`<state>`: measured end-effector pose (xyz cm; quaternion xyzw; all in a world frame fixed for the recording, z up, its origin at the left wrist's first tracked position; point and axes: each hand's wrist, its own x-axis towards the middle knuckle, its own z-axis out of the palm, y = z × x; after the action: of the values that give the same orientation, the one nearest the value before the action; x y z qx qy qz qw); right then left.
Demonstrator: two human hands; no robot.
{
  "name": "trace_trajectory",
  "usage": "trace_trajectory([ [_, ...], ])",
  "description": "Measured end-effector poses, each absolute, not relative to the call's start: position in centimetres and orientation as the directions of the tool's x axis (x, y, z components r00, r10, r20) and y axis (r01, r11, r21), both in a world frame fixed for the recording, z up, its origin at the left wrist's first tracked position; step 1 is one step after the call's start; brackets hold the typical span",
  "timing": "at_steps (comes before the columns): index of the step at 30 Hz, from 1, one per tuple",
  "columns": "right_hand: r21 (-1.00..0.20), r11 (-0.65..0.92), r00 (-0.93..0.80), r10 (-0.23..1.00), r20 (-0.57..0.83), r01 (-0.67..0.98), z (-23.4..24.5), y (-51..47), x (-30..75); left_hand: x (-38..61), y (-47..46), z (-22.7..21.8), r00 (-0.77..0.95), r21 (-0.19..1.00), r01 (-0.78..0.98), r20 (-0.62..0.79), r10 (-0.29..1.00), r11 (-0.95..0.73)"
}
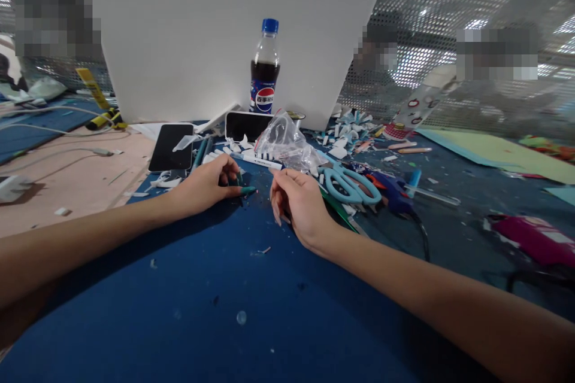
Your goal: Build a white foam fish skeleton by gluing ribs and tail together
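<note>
My left hand (211,182) rests on the blue table cover (251,305), its fingers curled round a small teal piece (248,190) that pokes out to the right. My right hand (299,200) lies just right of it, fingers bent and drawn together; whether anything is in them I cannot see. A crumpled clear plastic bag (287,143) sits right behind both hands. Light blue scissors (350,182) lie just right of my right hand.
A cola bottle (264,69) stands before a white board (224,30). Two dark phones (171,146) lie at the back left among white scraps. A blue glue gun (395,194), a magenta tool (534,239) and green paper (494,152) lie right.
</note>
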<state>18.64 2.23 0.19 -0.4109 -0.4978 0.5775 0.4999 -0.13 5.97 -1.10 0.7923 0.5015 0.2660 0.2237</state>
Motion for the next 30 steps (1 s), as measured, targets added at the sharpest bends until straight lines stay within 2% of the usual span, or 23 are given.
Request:
trace_trajectory([
  [7, -0.986, -0.001, -0.171, 0.985, 0.028, -0.168, 0.1, 2.2, 18.7, -0.2, 5.9, -0.9, 0.348, 0.627, 0.671, 0.206, 0.914, -0.397],
  [10, -0.986, -0.014, -0.166, 0.986, 0.014, -0.164, 0.2, 2.1, 18.7, 0.1, 5.3, -0.5, 0.32, 0.593, 0.69, 0.264, 0.91, -0.415],
  [15, -0.987, -0.007, -0.166, 0.986, 0.02, -0.163, 0.3, 2.0, 18.6, 0.6, 4.3, 0.0, 0.378, 0.387, 0.783, 0.328, 0.866, -0.488],
  [19, -0.987, -0.005, -0.179, 0.984, 0.024, -0.161, 0.3, 2.0, 18.7, 0.6, 4.3, -0.1, 0.434, 0.295, 0.793, 0.339, 0.835, -0.533],
  [25, -0.985, 0.004, -0.19, 0.981, 0.037, -0.17, 0.1, 2.1, 18.7, 0.5, 4.8, -0.1, 0.657, 0.158, 0.709, 0.207, 0.725, -0.687],
  [27, -0.984, 0.012, -0.193, 0.98, 0.047, -0.178, 0.2, 2.1, 18.7, 0.5, 4.9, 0.1, 0.708, 0.056, 0.689, 0.163, 0.687, -0.723],
  [30, -0.983, 0.019, -0.197, 0.979, 0.055, -0.183, 0.1, 2.1, 18.7, 0.7, 4.6, 0.5, 0.76, -0.16, 0.65, 0.129, 0.637, -0.743],
])
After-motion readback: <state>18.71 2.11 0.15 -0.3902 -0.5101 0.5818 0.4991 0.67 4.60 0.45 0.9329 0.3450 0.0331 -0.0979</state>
